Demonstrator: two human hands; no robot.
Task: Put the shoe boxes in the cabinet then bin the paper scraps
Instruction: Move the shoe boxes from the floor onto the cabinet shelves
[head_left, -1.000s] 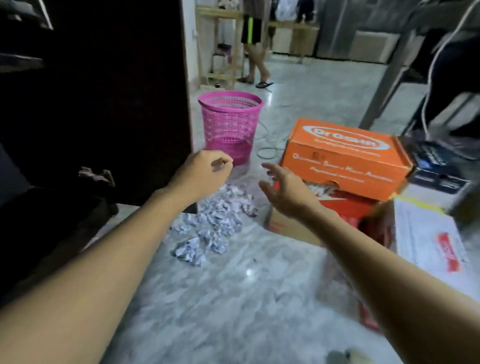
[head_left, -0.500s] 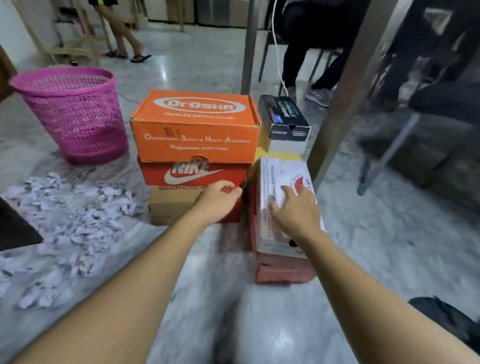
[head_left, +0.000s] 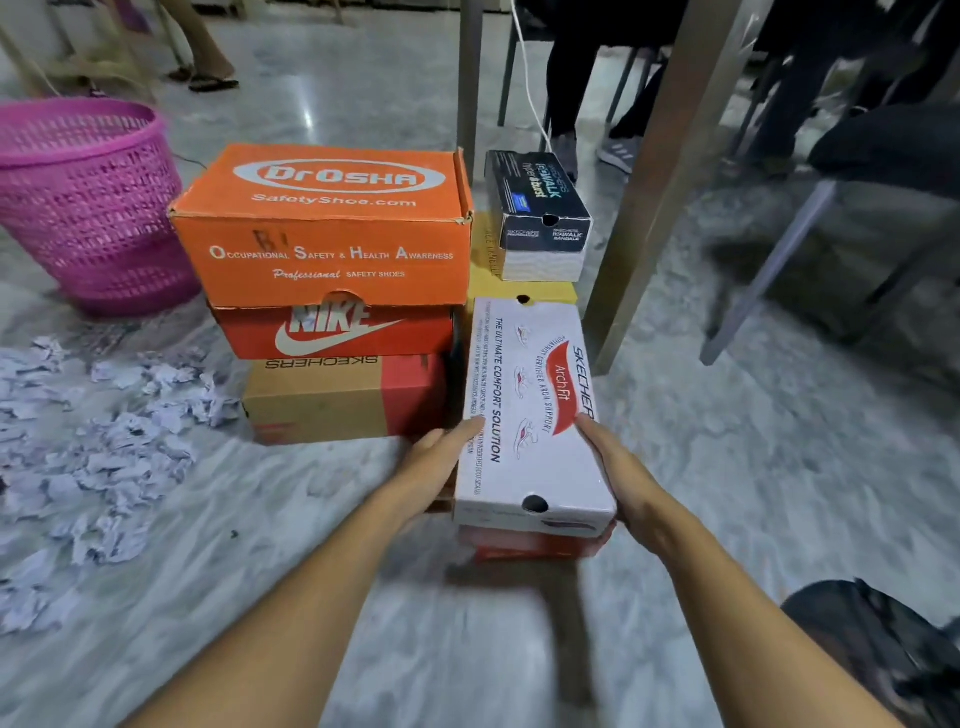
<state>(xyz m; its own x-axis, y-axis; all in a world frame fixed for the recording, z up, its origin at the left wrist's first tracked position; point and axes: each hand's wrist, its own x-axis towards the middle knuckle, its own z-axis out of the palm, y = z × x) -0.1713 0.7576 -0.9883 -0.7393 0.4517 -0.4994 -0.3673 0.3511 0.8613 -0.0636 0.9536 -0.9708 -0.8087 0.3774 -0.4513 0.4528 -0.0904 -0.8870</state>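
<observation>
Both hands have shifted since half a second ago: the left hand (head_left: 441, 462) has left the front of the lower boxes and the right hand (head_left: 618, 478) has slid off the lid, so that each now clasps a long side of the white Skechers box (head_left: 530, 410). The marble floor (head_left: 779, 467) carries everything. Left of the orange Dr Osha box (head_left: 332, 228) stands the pink basket (head_left: 88, 208), cut by the frame edge; the paper scraps (head_left: 104, 441) lie strewn in front of it, blurred and running out of view. The orange box tops a stack, with the Nike box (head_left: 332, 332) beneath it and a tan Skechers box (head_left: 322, 400) at the bottom. Just right of that stack lies the white box, lengthwise toward the person, on a red box (head_left: 524, 545) that is mostly hidden. Whether the white box has lifted clear of it cannot be told. Behind, level with the orange box, a black Skechers box (head_left: 540, 208) sits on a yellow box (head_left: 488, 280), of which only an edge shows. A table leg (head_left: 660, 182) rises right of these. The left thumb lies on the lid's edge, its fingers hidden down the side; the right hand's fingers curl under the near corner
</observation>
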